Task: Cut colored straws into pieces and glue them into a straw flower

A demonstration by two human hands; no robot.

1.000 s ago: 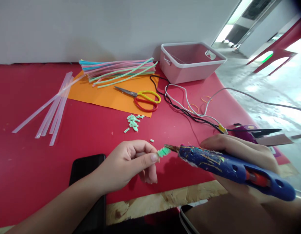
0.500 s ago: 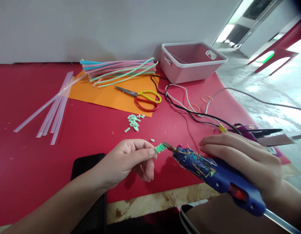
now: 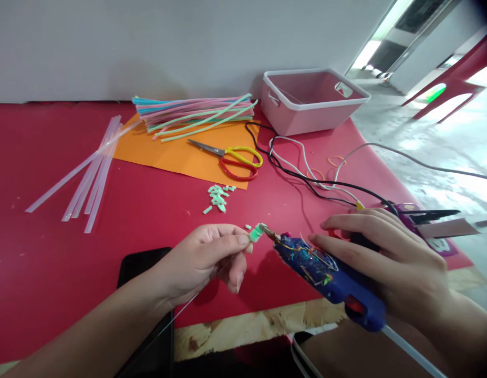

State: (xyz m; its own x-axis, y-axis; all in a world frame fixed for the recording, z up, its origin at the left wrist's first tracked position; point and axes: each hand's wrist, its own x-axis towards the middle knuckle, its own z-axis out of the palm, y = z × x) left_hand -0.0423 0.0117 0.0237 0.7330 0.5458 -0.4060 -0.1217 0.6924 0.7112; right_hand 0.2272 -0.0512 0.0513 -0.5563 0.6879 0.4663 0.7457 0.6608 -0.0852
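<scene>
The left hand has its grip pressed together, thumb and forefinger pinching a small ridged green piece above the front part of the red worktop. A thin pale strand runs from below this hand toward the worktop's front edge, where bare wood shows. The right hand has its grip curled around a blue glue gun, a clear glue stick jutting from its rear; the nozzle is at the green piece's upper end (contact is hard to confirm).

Under the left forearm, at the front edge, lies a black slab, perhaps a phone. Just beyond the fingers are one loose pale-green bit and a small heap of green bits. Toward the far edge, an orange sheet carries scissors with one yellow and one red handle, and a bundle of fuzzy coloured stems. Translucent sticks fan out to its left. A pink basket fills the far right corner, cables before it. By the right edge, a purple item bears a white marking, too blurred to read.
</scene>
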